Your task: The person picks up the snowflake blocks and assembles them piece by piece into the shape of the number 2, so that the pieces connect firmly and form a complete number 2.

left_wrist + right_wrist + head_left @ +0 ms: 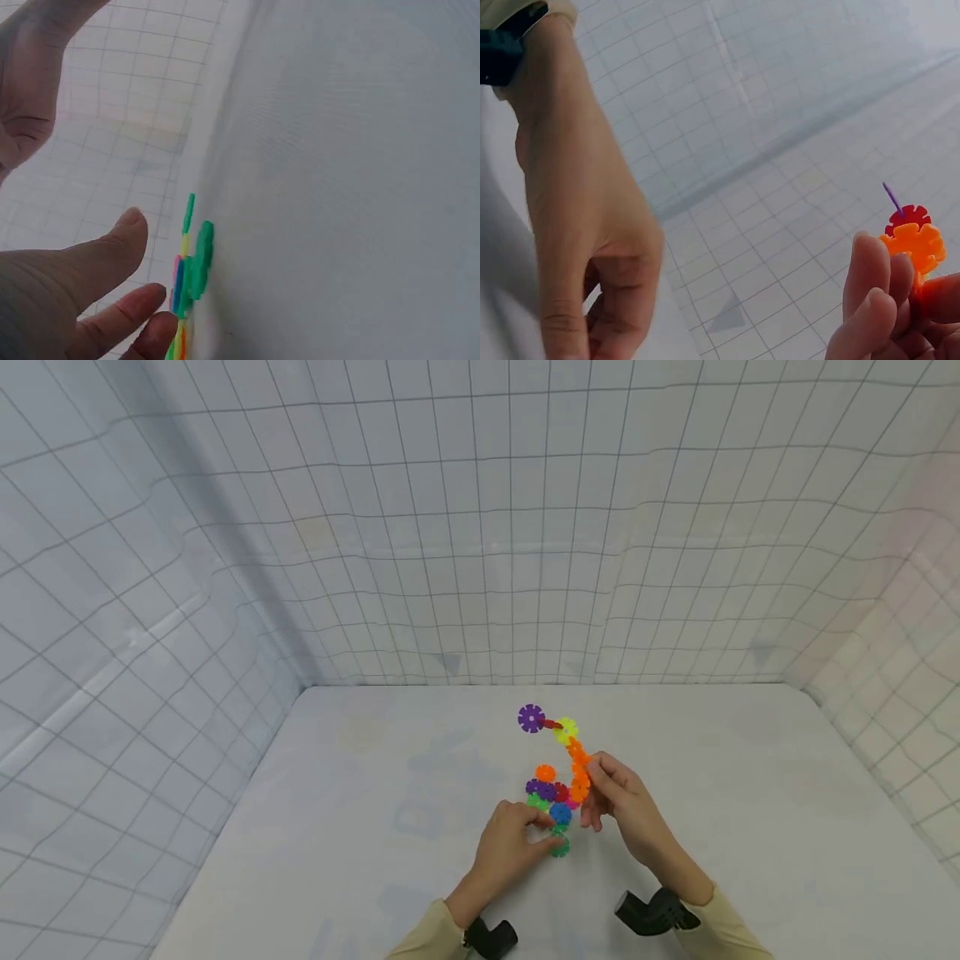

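A chain of notched plastic snowflake discs rises over the table in the head view. Its purple disc (531, 718) is at the far end, followed by a red one seen edge-on, a yellow disc (566, 731) and several orange discs (579, 787). My right hand (626, 806) pinches the orange part between thumb and fingers, as the right wrist view also shows. My left hand (512, 842) is beside the lower discs, a blue disc (560, 813) and a green disc (560, 846), thumb and fingers spread apart. The left wrist view shows green discs (202, 259) edge-on just beyond those fingers.
Close behind the left fingers are an orange disc (545, 773), purple discs (547, 792), a red disc (560, 792) and a light green disc (537, 802). A white table (337, 827) lies below, with grid-patterned sheeting (480, 527) at the back and sides.
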{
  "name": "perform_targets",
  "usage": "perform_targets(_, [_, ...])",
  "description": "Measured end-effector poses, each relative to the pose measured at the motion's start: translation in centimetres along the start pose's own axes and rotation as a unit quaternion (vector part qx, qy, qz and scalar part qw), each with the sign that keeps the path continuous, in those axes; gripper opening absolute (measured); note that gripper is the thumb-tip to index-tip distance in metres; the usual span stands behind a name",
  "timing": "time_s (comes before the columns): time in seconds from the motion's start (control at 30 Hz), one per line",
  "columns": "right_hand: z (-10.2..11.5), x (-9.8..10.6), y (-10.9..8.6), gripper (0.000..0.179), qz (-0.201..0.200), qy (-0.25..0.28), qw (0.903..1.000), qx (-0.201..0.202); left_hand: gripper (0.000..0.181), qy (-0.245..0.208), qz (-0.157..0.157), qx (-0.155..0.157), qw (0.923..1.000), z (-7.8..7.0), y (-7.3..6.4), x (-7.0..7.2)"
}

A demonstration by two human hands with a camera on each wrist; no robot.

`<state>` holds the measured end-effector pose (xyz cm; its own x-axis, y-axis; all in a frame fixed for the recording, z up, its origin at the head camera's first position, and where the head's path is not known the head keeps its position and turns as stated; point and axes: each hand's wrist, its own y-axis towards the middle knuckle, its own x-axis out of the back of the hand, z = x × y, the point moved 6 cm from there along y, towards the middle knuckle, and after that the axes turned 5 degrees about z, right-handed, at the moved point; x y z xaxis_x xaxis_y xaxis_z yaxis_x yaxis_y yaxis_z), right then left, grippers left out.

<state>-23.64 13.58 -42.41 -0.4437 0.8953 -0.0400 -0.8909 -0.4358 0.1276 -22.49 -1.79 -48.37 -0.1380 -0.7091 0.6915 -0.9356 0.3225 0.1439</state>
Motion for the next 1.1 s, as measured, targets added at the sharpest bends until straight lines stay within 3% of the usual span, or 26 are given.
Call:
perform_targets(0.17, [0.4, 0.0, -0.1, 0.027, 0.034, 0.055, 0.9979, 0.001, 0.034, 0.078, 0.035, 0.016, 0.9962, 1.1, 0.0, -1.1])
perform_targets(0.43, [1.1, -0.1, -0.5, 0.031, 0.104, 0.156, 0.9819, 0.024, 0.028, 0.100, 0.036, -0.020, 0.9941, 1.3, 0.1, -1.5])
perform_targets(0.83, [1.3, -0.3, -0.6, 0.035, 0.135, 0.205, 0.9692, 0.021, 0.021, 0.036, 0.083, 0.002, 0.9959, 2.1, 0.4, -1.4])
perform_targets(1.1, [1.4, -0.4, -0.6, 0.035, 0.147, 0.259, 0.9543, 0.025, 0.017, -0.063, 0.094, 0.033, 0.9931, 2.9, 0.5, -1.2])
